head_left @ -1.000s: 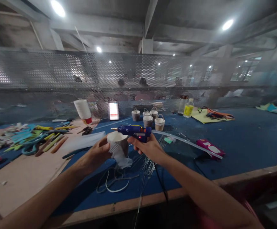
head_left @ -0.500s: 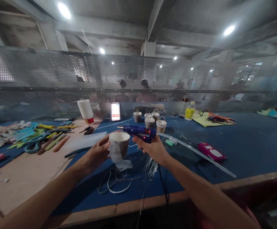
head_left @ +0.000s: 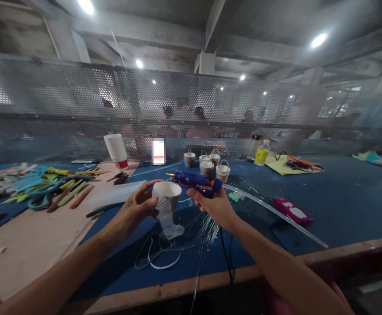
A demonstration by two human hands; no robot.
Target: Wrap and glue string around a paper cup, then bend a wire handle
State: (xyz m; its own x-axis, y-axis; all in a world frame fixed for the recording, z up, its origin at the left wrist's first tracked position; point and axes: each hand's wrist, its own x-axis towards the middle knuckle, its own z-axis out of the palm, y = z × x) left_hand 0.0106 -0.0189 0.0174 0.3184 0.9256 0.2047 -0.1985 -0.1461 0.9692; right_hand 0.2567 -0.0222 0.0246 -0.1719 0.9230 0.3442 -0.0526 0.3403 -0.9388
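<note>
- Concrete beams (head_left: 259,48) and bright lamps (head_left: 319,40) are above you, and behind your blue-topped counter (head_left: 351,192) stands a perforated screen (head_left: 178,98).
- Your left hand (head_left: 138,205) has its grip closed on the left side of a pale cup (head_left: 174,199), with the thumb in front.
- This cup is upright before you, near the middle of the counter; whether its bottom touches the counter, I cannot tell.
- One whitish strip (head_left: 168,221) hangs down the front of the cup.
- Your right hand (head_left: 217,206) has its grip wrapped around a blue glue gun (head_left: 196,180), whose nozzle points to the left, just beyond the cup's rim.
- From the back of the gun, a long clear glue stick (head_left: 276,212) extends to the right.
- Under your right hand lie thin wires (head_left: 210,229).
- Farther away stand several little handled buckets (head_left: 223,172).
</note>
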